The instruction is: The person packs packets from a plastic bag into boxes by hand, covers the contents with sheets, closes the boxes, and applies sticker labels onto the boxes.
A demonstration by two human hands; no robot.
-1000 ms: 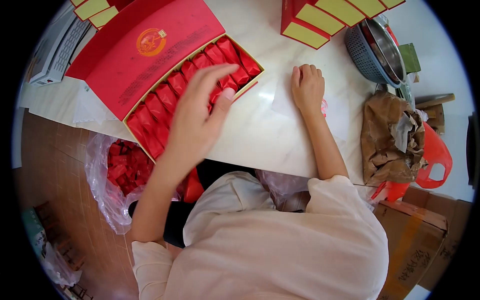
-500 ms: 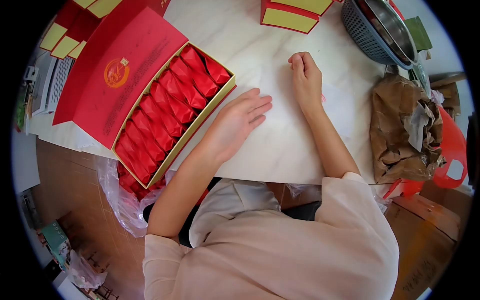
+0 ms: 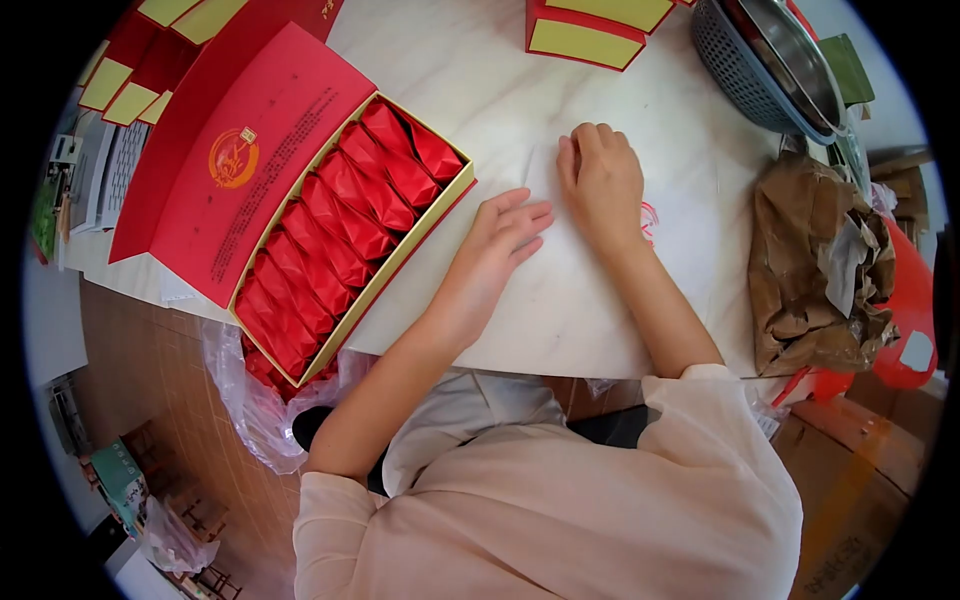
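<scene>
An open red box (image 3: 447, 192) with a yellow inner rim lies at the left of the marble-patterned table (image 3: 440, 75). Several shiny red packets (image 3: 335, 215) fill it in a row, and its printed lid leans back to the left. My left hand (image 3: 495, 255) is beside the box's right side, fingers a little apart, with nothing in it. Farther right, my right hand (image 3: 605, 185) rests on the table with its fingers curled; whatever they may hold is hidden. A white sheet with red marks (image 3: 680, 230) lies right of that wrist.
Red and yellow boxes (image 3: 585, 42) stand at the back, with more at upper left (image 3: 130, 80). At the right are a blue basket (image 3: 745, 85) with a metal bowl, a brown paper bag (image 3: 800, 270) and a red plastic bag (image 3: 905, 335). A clear bag (image 3: 245, 400) hangs below the table's left edge.
My left hand has moved from over the packets to the table right of the box. My right hand's fingers have shifted slightly. The whole view has also shifted.
</scene>
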